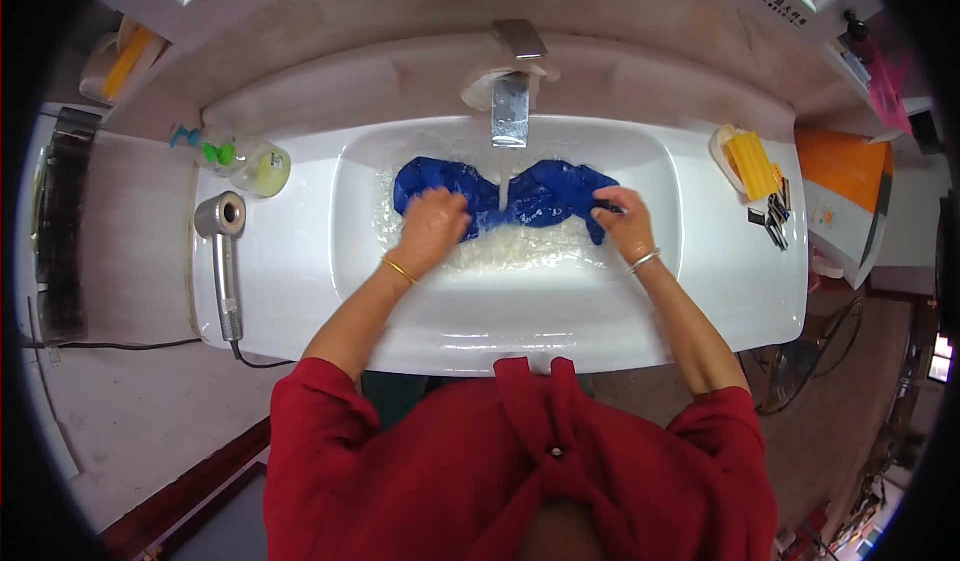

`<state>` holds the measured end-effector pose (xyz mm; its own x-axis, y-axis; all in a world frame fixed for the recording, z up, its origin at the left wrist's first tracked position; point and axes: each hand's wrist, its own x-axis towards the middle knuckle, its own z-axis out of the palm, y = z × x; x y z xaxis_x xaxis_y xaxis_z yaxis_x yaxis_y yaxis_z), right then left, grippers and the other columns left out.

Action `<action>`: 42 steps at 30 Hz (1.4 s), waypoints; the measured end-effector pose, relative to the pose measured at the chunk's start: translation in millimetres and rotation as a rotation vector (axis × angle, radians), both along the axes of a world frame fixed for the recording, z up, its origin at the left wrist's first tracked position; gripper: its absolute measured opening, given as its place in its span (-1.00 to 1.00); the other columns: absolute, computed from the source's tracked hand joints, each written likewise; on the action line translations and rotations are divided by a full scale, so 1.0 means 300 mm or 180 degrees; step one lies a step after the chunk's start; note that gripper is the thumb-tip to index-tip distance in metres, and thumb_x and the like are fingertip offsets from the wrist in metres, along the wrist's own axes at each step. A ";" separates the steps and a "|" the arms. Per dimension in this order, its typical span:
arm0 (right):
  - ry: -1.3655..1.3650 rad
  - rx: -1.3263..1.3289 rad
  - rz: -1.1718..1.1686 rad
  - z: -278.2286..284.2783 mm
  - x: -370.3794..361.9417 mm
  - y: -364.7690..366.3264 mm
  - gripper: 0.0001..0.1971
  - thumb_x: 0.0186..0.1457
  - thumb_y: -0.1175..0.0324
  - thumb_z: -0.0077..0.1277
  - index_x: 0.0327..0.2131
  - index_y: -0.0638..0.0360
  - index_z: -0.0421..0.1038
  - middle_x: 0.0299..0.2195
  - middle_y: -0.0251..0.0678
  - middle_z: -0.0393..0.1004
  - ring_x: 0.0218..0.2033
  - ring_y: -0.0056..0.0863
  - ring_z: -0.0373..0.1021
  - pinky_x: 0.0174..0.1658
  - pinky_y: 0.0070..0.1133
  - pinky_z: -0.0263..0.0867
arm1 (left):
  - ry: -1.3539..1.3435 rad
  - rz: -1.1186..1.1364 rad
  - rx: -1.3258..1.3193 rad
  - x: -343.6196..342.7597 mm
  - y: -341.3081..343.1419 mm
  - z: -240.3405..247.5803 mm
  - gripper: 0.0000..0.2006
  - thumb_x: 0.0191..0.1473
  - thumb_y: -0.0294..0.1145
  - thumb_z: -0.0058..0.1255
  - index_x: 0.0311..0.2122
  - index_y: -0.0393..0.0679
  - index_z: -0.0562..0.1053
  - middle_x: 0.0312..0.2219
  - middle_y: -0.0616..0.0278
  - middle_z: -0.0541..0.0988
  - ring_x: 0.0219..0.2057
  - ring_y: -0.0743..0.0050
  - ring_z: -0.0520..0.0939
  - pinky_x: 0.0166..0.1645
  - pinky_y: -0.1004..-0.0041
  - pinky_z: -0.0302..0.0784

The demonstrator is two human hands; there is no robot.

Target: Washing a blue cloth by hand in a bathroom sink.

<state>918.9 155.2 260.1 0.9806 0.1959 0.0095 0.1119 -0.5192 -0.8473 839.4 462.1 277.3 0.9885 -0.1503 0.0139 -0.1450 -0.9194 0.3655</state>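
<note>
A wet blue cloth item (552, 197), perhaps a garment, is spread in two bunched lobes in the water of the white sink (500, 306). Water runs from the chrome faucet (510, 111) onto its narrow middle. My left hand (434, 229), a gold bangle at its wrist, has its fingers curled into the left lobe, slightly blurred. With thumb and fingers pinched, my right hand (627, 225) holds the cloth's right edge. A silver bangle circles that wrist. The exact kind of cloth item cannot be made out.
On the left ledge lie a grey hair dryer (222, 261) with a cord and a clear pump bottle (262, 169). A yellow ribbed bar or sponge (752, 165) rests in a dish on the right ledge, beside small dark clips (772, 219). An orange-and-white box (845, 196) stands farther right.
</note>
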 end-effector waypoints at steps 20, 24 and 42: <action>0.0435 0.0299 0.0666 0.442 0.031 -0.148 -0.80 0.13 0.31 -0.12 -0.38 0.27 0.38 -0.56 -0.50 0.30 -0.49 -0.73 0.19 -0.39 -0.73 0.19 | 0.0072 0.1141 -0.2645 0.016 0.182 0.293 -0.91 0.03 -0.50 -0.15 -0.34 -0.19 0.40 -0.56 0.48 0.37 -0.49 0.77 0.31 -0.39 0.70 0.25; -0.0256 0.0058 0.0652 0.656 0.057 -0.116 -0.76 0.14 0.30 -0.14 -0.32 0.31 0.38 -0.55 -0.51 0.32 -0.48 -0.75 0.20 -0.39 -0.74 0.19 | -0.0583 0.1001 -0.2631 0.055 0.196 0.453 -0.91 -0.01 -0.51 -0.06 -0.34 -0.22 0.42 -0.52 0.48 0.40 -0.45 0.79 0.34 -0.33 0.73 0.27; -0.0344 -0.1885 0.1763 0.141 -0.020 -0.203 -0.90 -0.22 0.49 0.04 -0.52 0.25 0.49 -0.30 -0.10 0.42 -0.16 -0.18 0.27 -0.06 -0.38 0.17 | 0.1817 -0.0977 -0.1578 -0.195 0.054 0.191 -0.83 -0.25 -0.41 0.07 -0.50 -0.29 0.46 -0.57 0.08 0.45 -0.50 0.19 0.49 -0.38 0.37 0.37</action>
